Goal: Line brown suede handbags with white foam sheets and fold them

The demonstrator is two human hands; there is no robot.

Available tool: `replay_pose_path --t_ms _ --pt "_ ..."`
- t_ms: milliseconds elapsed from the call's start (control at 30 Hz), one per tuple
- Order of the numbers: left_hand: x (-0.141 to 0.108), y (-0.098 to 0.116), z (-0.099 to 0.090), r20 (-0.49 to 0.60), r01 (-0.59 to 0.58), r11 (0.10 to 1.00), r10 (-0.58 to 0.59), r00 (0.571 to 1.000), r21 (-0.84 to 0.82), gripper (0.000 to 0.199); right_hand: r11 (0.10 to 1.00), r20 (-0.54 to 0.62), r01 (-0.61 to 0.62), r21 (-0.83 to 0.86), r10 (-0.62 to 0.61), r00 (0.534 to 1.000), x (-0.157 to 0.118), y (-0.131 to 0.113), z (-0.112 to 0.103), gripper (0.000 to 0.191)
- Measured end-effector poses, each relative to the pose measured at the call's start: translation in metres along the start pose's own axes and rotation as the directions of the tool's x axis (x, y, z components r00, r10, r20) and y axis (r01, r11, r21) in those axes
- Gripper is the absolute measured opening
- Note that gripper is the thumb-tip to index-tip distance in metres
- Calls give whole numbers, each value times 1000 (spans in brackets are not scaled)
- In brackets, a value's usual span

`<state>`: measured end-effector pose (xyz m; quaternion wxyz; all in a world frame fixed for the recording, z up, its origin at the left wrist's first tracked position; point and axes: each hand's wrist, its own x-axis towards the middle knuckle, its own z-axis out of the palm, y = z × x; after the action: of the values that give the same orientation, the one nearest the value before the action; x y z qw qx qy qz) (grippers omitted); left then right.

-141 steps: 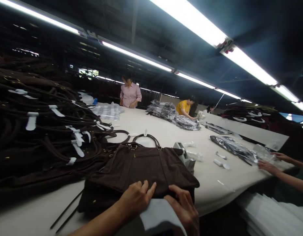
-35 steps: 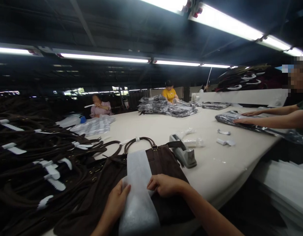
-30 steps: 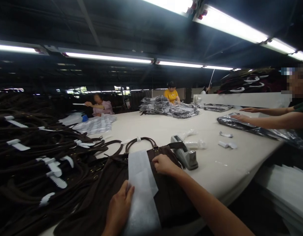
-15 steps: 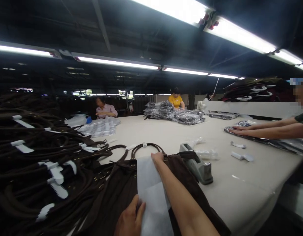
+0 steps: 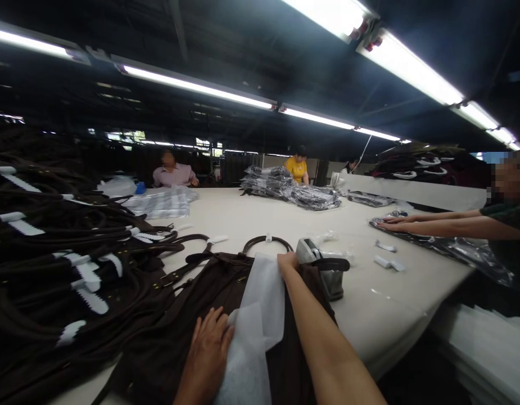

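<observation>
A dark brown fabric bag (image 5: 217, 278) lies in front of me, its looped handle (image 5: 248, 243) at the far edge, wrapped with a small white piece. White tissue-like sheets (image 5: 266, 292) run lengthwise down its middle, overlapping. My left hand (image 5: 211, 343) rests flat on the bag and the sheets' left edge, fingers stretched out. At the bag's far rim my right hand (image 5: 288, 263) is closed, beside the top corner of the sheet; its fingertips are partly hidden. A grey tape dispenser (image 5: 333, 281) stands just right of the bag, partly behind a strap.
A heap of brown bags (image 5: 74, 242) with white-wrapped handles fills the left. Plastic-wrapped bags (image 5: 268, 183) are stacked at the table's far side. Scraps (image 5: 388, 262) lie on the right. A co-worker's arms (image 5: 437, 222) press on a wrapped item; other people sit or stand beyond.
My left hand has gone from gripping the sheet's edge to lying flat. The sheets have shifted and overlap differently. My right hand remains at the bag's far rim; the view has turned slightly.
</observation>
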<state>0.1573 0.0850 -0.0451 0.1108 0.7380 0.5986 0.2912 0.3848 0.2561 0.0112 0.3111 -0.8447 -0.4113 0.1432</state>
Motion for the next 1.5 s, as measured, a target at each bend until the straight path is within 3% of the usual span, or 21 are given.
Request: replay_pose_path --t_ms 133,233,300,367,433,500,600,667,733,800,900,967,1033,1133,1233,1300,1400,1500 --pt "-6 3 -7 34 44 999 -43 998 -20 50 998 42 -56 -30 57 997 -20 10 -11 24" --pt "-9 12 -15 7 169 977 -169 986 -130 52 1000 42 -13 -5 14 999 -41 16 -16 24" --pt "-7 21 -21 29 231 943 -231 972 -241 50 1000 42 14 17 -15 999 -53 19 -21 38" --pt "-1 29 -28 88 235 896 -218 972 -378 45 999 49 33 32 -35 998 -65 24 -30 57" --pt "6 37 -35 208 266 797 -180 962 -542 42 998 77 53 43 -56 995 -81 32 -40 70" --pt "14 44 -41 382 385 625 -148 912 -679 43 994 133 105 18 -106 985 -105 43 -49 78" --pt "21 50 -50 586 572 377 -90 805 -729 49 973 202 224 -61 -208 957 -149 63 -58 75" --pt "22 54 -56 621 608 323 -74 780 -725 52 956 194 292 -27 -282 940 -174 77 -60 69" --pt "19 60 -62 598 587 341 -86 797 -734 54 939 167 328 101 -341 925 -188 88 -59 60" --pt "15 70 -69 519 516 422 -118 846 -746 53 913 178 312 263 -364 914 -191 95 -58 46" --pt "10 88 -79 283 303 647 -138 949 -700 50 837 275 237 494 -409 870 -184 97 -58 24" --pt "12 98 -80 135 157 783 -94 986 -602 43 778 303 203 595 -451 839 -181 96 -58 15" --pt "21 100 -73 79 79 859 -46 996 -506 37 735 289 170 657 -454 843 -183 96 -59 15" --pt "40 85 -48 138 66 914 -12 990 -400 32 681 271 114 723 -433 860 -194 98 -59 27" --pt "50 60 -19 182 90 948 -35 983 -306 25 658 286 124 743 -480 829 -208 100 -63 39" --pt "48 48 -5 147 96 962 -59 987 -255 21 672 314 141 727 -508 802 -214 101 -66 45" --pt "42 41 4 89 82 973 -64 994 -215 21 716 357 158 680 -511 782 -218 102 -71 47" --pt "44 45 0 104 67 968 -43 994 -242 24 764 355 187 618 -484 800 -218 101 -71 37"
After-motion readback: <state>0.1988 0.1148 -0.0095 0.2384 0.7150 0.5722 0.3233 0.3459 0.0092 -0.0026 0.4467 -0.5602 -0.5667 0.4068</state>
